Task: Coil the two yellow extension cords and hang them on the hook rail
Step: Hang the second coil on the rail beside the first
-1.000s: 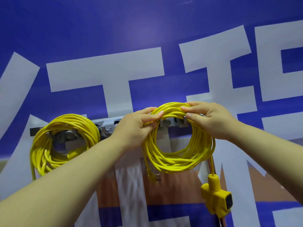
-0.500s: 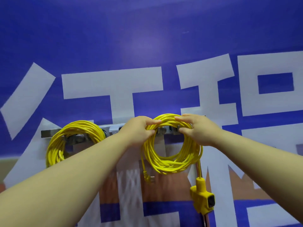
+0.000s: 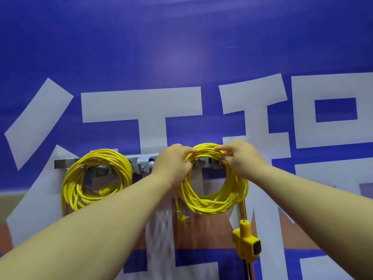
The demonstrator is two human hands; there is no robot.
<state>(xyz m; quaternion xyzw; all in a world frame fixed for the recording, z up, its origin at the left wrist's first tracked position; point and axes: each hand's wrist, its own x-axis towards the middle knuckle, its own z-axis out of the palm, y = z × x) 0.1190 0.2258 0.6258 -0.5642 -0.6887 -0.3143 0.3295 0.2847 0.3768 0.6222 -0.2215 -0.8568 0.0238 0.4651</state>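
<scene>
A grey hook rail (image 3: 144, 163) runs across the blue wall. One coiled yellow extension cord (image 3: 88, 182) hangs from the rail's left part, with no hand on it. A second coiled yellow cord (image 3: 212, 203) sits at the rail's right part. My left hand (image 3: 173, 164) grips the top left of this coil. My right hand (image 3: 242, 158) grips its top right. The coil's plug (image 3: 182, 218) dangles at lower left, and its yellow socket block (image 3: 247, 242) hangs at lower right. The hooks behind the right coil are mostly hidden by my hands.
The wall is a blue banner (image 3: 181, 47) with large white characters. A thin metal pole (image 3: 250, 269) runs down below the socket block.
My view has pulled back and tilted, so the rail and both coils look smaller and lower. Both hands stay gripped on the top of the right coil at the rail.
</scene>
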